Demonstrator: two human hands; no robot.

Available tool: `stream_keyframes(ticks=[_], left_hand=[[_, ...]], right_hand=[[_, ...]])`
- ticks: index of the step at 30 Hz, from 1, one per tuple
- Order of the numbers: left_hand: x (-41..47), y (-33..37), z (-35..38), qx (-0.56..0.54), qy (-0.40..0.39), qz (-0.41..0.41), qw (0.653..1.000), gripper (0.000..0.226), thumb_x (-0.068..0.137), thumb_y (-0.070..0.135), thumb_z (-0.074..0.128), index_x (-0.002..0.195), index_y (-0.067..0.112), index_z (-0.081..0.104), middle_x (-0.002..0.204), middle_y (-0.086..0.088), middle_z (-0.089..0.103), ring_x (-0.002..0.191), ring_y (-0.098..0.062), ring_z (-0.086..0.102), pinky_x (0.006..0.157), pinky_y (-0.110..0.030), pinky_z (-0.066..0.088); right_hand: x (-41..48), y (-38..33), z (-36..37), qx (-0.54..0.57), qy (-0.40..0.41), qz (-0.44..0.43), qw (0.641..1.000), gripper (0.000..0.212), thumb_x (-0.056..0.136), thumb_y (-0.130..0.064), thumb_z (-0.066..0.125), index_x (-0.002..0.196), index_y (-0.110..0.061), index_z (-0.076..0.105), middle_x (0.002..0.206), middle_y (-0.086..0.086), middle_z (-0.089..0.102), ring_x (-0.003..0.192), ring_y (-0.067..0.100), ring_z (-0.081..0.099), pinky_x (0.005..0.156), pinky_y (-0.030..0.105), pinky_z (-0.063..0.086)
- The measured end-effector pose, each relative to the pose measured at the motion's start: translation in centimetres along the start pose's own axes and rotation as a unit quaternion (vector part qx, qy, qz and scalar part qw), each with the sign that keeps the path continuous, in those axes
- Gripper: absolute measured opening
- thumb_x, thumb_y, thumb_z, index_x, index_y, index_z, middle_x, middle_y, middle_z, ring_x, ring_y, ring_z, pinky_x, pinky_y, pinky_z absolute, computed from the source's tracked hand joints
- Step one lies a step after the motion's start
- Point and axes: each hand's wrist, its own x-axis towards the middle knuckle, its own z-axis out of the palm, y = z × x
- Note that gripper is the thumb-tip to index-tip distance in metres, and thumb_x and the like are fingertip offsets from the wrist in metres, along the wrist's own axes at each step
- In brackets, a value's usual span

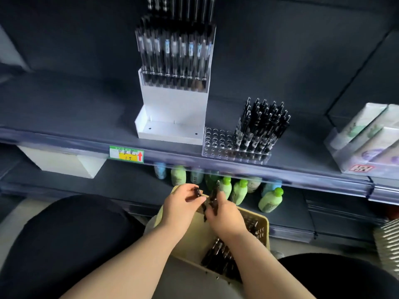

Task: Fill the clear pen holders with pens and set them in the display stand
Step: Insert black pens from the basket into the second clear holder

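Your left hand (183,201) and right hand (224,214) meet above the yellow basket (262,223), each with fingers curled round a few dark pens (212,197). Blur keeps you from counting them, and your forearms hide much of the loose pens (218,257) lying in the basket. On the shelf (64,117) the clear pen holder (218,143) stands just right of the white display stand (172,108), with black pens (261,126) upright in its right half. The stand's upper row of pens is cut off at the top edge. The green bottles (269,199) below are partly hidden by the shelf lip.
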Motion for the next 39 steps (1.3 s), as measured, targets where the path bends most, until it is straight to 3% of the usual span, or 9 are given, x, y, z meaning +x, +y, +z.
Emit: stream_keyframes(ticks=[5, 7, 10, 15, 19, 23, 29, 32, 39], left_hand=[[0.2, 4.5, -0.5, -0.109, 0.041, 0.054, 0.992, 0.021, 0.073, 0.014, 0.077, 0.092, 0.022, 0.072, 0.077, 0.02, 0.07, 0.071, 0.012, 0.062, 0.065, -0.001, 0.042], [0.6, 6.7, -1.1, -0.148, 0.063, 0.088, 0.983, 0.024, 0.075, 0.014, 0.076, 0.087, 0.034, 0.069, 0.071, 0.029, 0.067, 0.07, 0.014, 0.061, 0.063, 0.0, 0.041], [1.5, 10.3, -2.1, -0.169, 0.067, 0.153, 0.971, 0.03, 0.076, 0.02, 0.074, 0.087, 0.046, 0.063, 0.08, 0.029, 0.068, 0.079, 0.011, 0.063, 0.065, -0.002, 0.043], [4.0, 15.0, -2.6, -0.178, 0.065, 0.22, 0.957, 0.028, 0.077, 0.021, 0.073, 0.09, 0.043, 0.063, 0.082, 0.031, 0.067, 0.08, 0.011, 0.062, 0.066, -0.001, 0.043], [6.8, 17.3, -1.8, -0.189, 0.068, 0.248, 0.948, 0.027, 0.078, 0.022, 0.072, 0.103, 0.033, 0.067, 0.085, 0.026, 0.068, 0.082, 0.01, 0.062, 0.07, -0.002, 0.043], [9.2, 18.9, -0.8, -0.161, 0.059, 0.282, 0.944, 0.031, 0.077, 0.024, 0.074, 0.1, 0.041, 0.064, 0.079, 0.039, 0.062, 0.085, 0.015, 0.059, 0.07, 0.001, 0.04], [10.9, 17.7, 0.4, -0.136, 0.057, 0.293, 0.945, 0.028, 0.076, 0.023, 0.074, 0.102, 0.034, 0.068, 0.086, 0.03, 0.066, 0.087, 0.01, 0.062, 0.074, -0.003, 0.044], [11.6, 17.1, 1.0, -0.137, 0.047, 0.277, 0.95, 0.029, 0.078, 0.021, 0.072, 0.107, 0.023, 0.07, 0.095, 0.019, 0.07, 0.088, 0.008, 0.063, 0.078, -0.006, 0.046], [12.8, 16.5, 1.1, -0.133, 0.066, 0.263, 0.953, 0.034, 0.078, 0.017, 0.073, 0.088, 0.047, 0.062, 0.081, 0.036, 0.065, 0.083, 0.011, 0.063, 0.071, -0.001, 0.044]], right_hand=[[0.9, -3.0, -5.0, 0.02, 0.064, -0.065, 0.996, 0.01, 0.085, -0.033, 0.053, 0.086, -0.026, 0.045, 0.069, -0.008, 0.057, 0.062, 0.014, 0.056, 0.053, 0.026, 0.039], [1.4, -4.1, -7.2, 0.04, 0.114, -0.092, 0.988, 0.012, 0.086, -0.03, 0.055, 0.078, -0.027, 0.046, 0.066, -0.01, 0.054, 0.058, 0.011, 0.051, 0.05, 0.02, 0.034], [2.1, -6.0, -10.8, 0.073, 0.183, -0.114, 0.974, 0.02, 0.085, -0.025, 0.06, 0.072, -0.024, 0.045, 0.062, -0.008, 0.055, 0.055, 0.007, 0.05, 0.047, 0.014, 0.035], [3.3, -8.4, -16.5, 0.116, 0.252, -0.148, 0.949, 0.025, 0.083, -0.02, 0.064, 0.092, -0.031, 0.042, 0.063, -0.015, 0.059, 0.064, -0.011, 0.056, 0.053, 0.003, 0.039], [5.0, -9.9, -19.8, 0.152, 0.264, -0.164, 0.938, 0.015, 0.087, -0.023, 0.059, 0.09, -0.031, 0.046, 0.071, -0.016, 0.065, 0.067, -0.006, 0.059, 0.056, 0.01, 0.042], [7.3, -10.9, -21.9, 0.136, 0.266, -0.18, 0.937, 0.007, 0.089, -0.029, 0.054, 0.083, -0.031, 0.053, 0.077, -0.009, 0.066, 0.07, 0.009, 0.064, 0.067, 0.028, 0.05], [9.5, -9.7, -21.6, 0.091, 0.293, -0.185, 0.934, 0.024, 0.083, -0.019, 0.065, 0.09, -0.036, 0.05, 0.074, -0.023, 0.058, 0.078, -0.014, 0.056, 0.061, -0.002, 0.037], [10.4, -9.2, -21.6, 0.06, 0.281, -0.178, 0.941, 0.016, 0.086, -0.026, 0.061, 0.096, -0.033, 0.051, 0.077, -0.023, 0.058, 0.078, -0.007, 0.058, 0.058, 0.008, 0.041], [11.8, -9.5, -21.4, 0.009, 0.263, -0.2, 0.944, 0.009, 0.091, -0.029, 0.055, 0.097, -0.025, 0.06, 0.075, -0.024, 0.054, 0.084, 0.021, 0.057, 0.073, 0.033, 0.046]])
